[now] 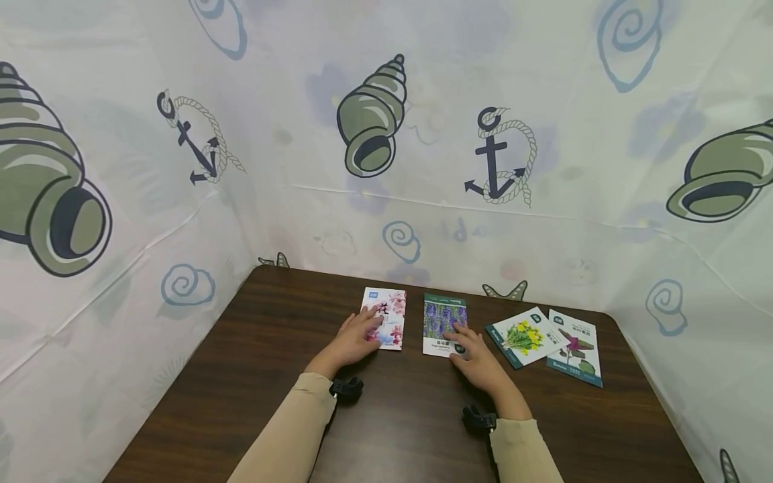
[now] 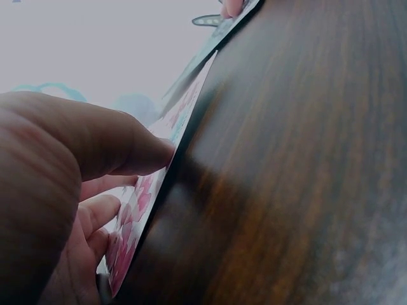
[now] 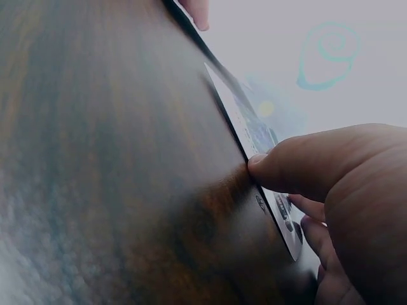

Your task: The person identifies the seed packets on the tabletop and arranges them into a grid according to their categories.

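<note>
Pink blossoms pattern one white packet (image 1: 394,318); purple flower spikes fill a green-topped packet (image 1: 445,318). The tabletop (image 1: 410,429) is brown wood grain, the sleeves (image 1: 290,429) beige, the pale backdrop (image 1: 290,134) printed with olive-green shells (image 1: 376,117).

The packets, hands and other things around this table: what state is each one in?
Pink-blossom packet: picture up, under the left hand
Purple-flower packet: picture up, under the right hand
Yellow-flower packet: picture up, askew, overlapping the rightmost packet
Rightmost packet: picture up, askew, partly covered
Left hand: fingers touching its packet
Right hand: fingers touching its packet
Black wrist devices: worn, one per wrist
Patterned cloth: hanging, creased
</note>
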`<state>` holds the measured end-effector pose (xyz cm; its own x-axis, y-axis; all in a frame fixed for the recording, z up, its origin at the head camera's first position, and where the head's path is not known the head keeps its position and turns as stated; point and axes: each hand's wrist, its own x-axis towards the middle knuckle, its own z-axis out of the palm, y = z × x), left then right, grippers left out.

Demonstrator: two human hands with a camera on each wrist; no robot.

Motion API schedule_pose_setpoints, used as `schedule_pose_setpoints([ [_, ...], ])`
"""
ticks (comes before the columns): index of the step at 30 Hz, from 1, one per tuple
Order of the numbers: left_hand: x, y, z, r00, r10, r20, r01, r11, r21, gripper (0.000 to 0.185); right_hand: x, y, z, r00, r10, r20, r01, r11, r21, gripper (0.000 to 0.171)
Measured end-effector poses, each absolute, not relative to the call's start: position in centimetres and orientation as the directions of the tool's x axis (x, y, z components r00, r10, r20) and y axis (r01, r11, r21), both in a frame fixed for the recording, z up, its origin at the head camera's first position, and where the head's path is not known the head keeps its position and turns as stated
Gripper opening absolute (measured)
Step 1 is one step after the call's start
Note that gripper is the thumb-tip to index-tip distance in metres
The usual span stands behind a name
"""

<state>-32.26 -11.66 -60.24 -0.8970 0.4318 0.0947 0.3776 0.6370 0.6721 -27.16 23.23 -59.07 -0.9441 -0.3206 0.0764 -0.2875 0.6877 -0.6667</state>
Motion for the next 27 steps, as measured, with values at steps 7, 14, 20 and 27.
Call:
schedule_pose_setpoints([
  [7,-32.8,-11.7,-60.9,-0.906,0.417,0.08,0.365,0.67,0.647,0.064,-27.1,23.7,-58.9,-0.952,-0.293,0.087,-0.257,0.612,-0.748,0.049],
  [14,-32.6,-11.8,-60.9,-0.903,0.421,0.084,0.363,0.645,0.673,0.064,-26.7,24.2,-58.8,-0.975,-0.221,0.032,-0.149,0.536,-0.831,0.049],
  [20,-32.0,-11.8,-60.3,-0.902,0.428,0.06,0.345,0.629,0.696,0.065,-26.8,24.9,-58.4,-0.991,-0.128,0.037,-0.096,0.486,-0.869,0.047],
  [27,-31.6,-11.8,-59.1,-0.897,0.437,0.069,0.367,0.649,0.667,0.064,-26.9,27.6,-57.8,-0.987,0.106,0.119,-0.044,0.534,-0.844,0.047],
])
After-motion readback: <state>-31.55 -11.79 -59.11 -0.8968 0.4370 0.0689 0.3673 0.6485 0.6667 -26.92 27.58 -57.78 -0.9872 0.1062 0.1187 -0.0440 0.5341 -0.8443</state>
